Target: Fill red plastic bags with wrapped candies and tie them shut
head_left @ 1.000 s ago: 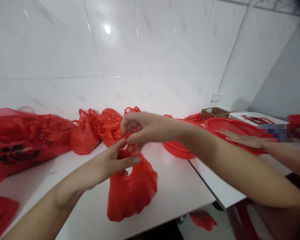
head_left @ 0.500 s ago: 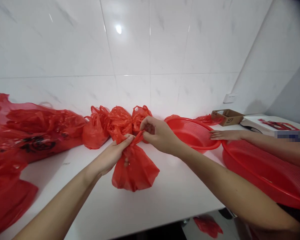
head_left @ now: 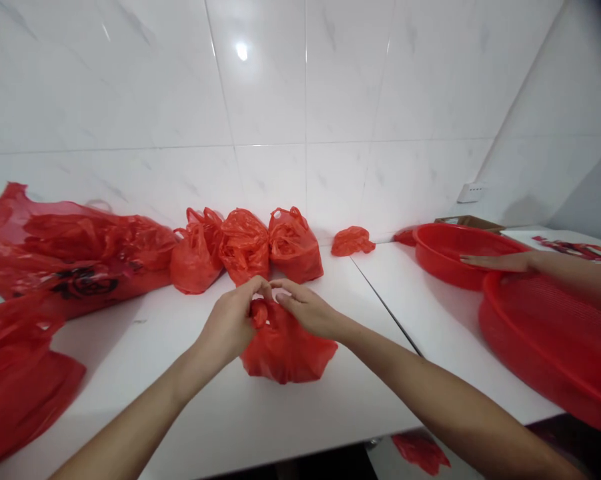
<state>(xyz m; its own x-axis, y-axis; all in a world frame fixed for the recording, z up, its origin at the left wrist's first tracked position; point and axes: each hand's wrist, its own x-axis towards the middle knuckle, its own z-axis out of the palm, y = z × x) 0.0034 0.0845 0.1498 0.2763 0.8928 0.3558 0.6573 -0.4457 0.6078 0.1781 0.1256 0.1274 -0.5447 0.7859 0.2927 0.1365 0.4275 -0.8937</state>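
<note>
A small red plastic bag [head_left: 290, 350] sits on the white table [head_left: 220, 413] in front of me, its bottom spread out and its top gathered. My left hand [head_left: 233, 320] is closed around the gathered top, where a bunched bit of plastic shows beside the fingers. From the other side my right hand [head_left: 307, 310] grips the top of the same bag, fingers curled and thumb bent inward. The fingertips of both hands nearly meet above it. What the bag contains cannot be made out.
Several filled red bags [head_left: 293, 247] stand along the tiled wall, beside a large red bag [head_left: 90, 267] at left. A crumpled red bag [head_left: 353, 241] lies farther right. Another person's hand [head_left: 497, 261] rests on a red basket [head_left: 445, 267], near a larger basket [head_left: 520, 353].
My right hand has come down from the bag's twisted neck to its top, and the bag sits slightly further right. The other person's hand and the smaller basket have moved right.
</note>
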